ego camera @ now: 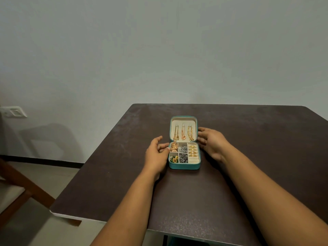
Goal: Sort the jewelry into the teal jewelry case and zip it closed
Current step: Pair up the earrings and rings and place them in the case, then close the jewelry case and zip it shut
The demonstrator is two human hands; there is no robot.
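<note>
The case [184, 165] is lying open mid-table [248, 139], jewelry sorted inside, lid [183, 118] standing at 12 o'clock. Closing looks next: tipping the lid over gently should keep the chains [183, 133] from catching the zipper. The left hand [156, 154], relaxed open, is touching the case at 9 o'clock; the right hand [212, 141], open, is flanking the lid at 3 o'clock.
</note>
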